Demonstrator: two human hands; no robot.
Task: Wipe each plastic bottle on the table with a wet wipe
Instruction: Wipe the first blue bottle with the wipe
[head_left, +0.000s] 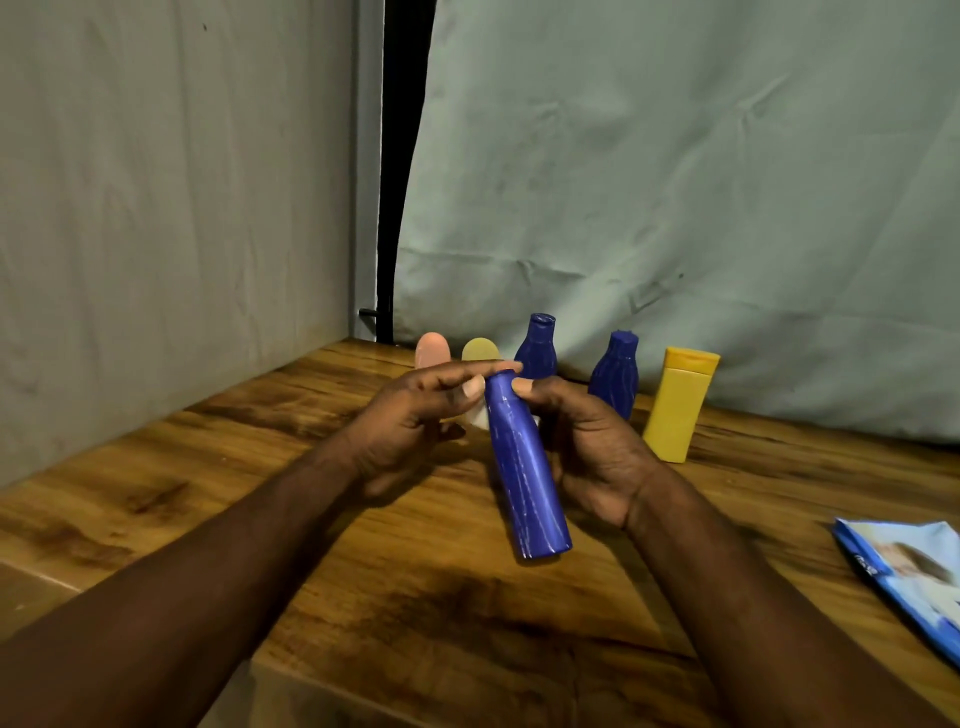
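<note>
Two hands meet on the held bottle (524, 467), blue, tilted above the table (260, 467), base toward me. My view shows the left hand (410, 421) pinching its neck and the right hand (597, 457) wrapped round its body. A white bit (478, 415) peeks under the left fingers; wipe or not, I cannot tell. Behind stand a pink bottle (432, 349), pale bottle (480, 349), open blue bottle (537, 348), second blue bottle (615, 374) and yellow bottle (678, 410). A wipes pack (904, 571) lies right.
</note>
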